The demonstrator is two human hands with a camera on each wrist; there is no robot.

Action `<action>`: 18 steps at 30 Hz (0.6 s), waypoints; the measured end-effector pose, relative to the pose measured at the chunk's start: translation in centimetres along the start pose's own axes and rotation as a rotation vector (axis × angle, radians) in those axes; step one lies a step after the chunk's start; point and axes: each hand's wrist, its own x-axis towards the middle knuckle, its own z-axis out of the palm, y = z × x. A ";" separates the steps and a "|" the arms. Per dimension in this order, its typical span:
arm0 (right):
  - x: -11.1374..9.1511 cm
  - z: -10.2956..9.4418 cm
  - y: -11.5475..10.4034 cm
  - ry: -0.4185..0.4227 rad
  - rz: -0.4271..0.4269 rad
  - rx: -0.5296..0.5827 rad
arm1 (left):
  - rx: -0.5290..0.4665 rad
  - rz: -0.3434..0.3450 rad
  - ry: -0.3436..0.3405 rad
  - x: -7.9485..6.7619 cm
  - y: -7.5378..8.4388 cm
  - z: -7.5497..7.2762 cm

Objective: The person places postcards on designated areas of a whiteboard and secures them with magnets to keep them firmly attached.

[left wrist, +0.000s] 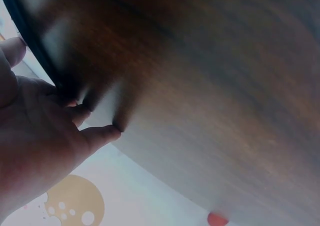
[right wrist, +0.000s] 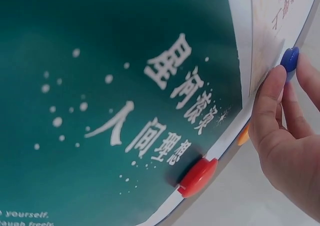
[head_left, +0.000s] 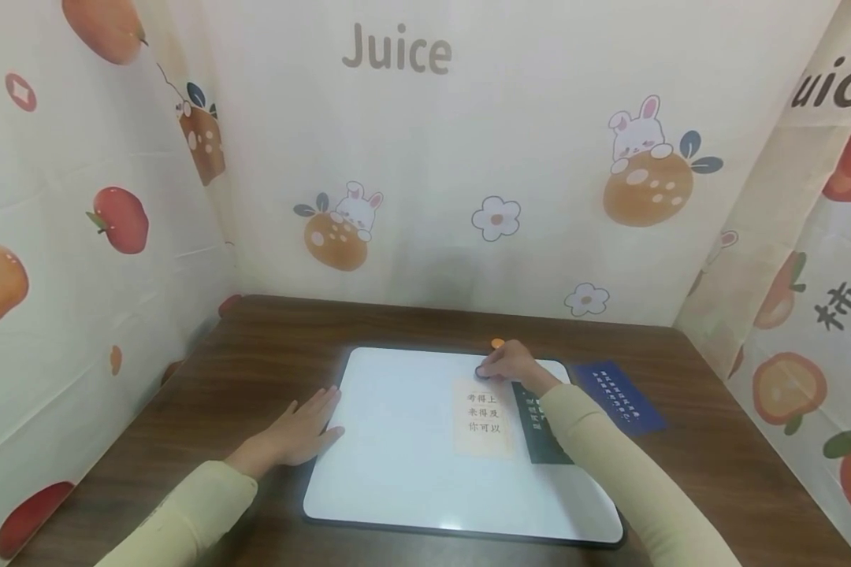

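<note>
A whiteboard [head_left: 390,441] with a dark rim lies on the wooden table. On its right half is a cream card [head_left: 484,445] printed with dark characters. My right hand [head_left: 514,364] pinches a blue magnet [right wrist: 289,59] between thumb and fingers at the upper edge of this card. Just to the right lies a dark green card [right wrist: 100,111] with white lettering, partly hidden by my right forearm in the head view. A red magnet [right wrist: 198,177] sits at the green card's edge. With fingers extended, my left hand [head_left: 301,431] rests at the board's left edge.
An orange magnet [head_left: 497,343] lies just beyond the board's far edge. To the right of the board, a blue card [head_left: 620,398] with white writing lies on the table [head_left: 269,339]. Printed fabric [head_left: 425,142] hangs behind and along both sides.
</note>
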 end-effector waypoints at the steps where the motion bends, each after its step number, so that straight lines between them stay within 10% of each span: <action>1: 0.0 0.1 0.0 -0.002 -0.007 -0.011 | 0.001 0.000 0.000 -0.1 0.0 0.0; 18: -0.3 0.4 -0.1 0.003 -0.064 -0.046 | 0.005 0.002 0.018 -0.2 0.0 -0.1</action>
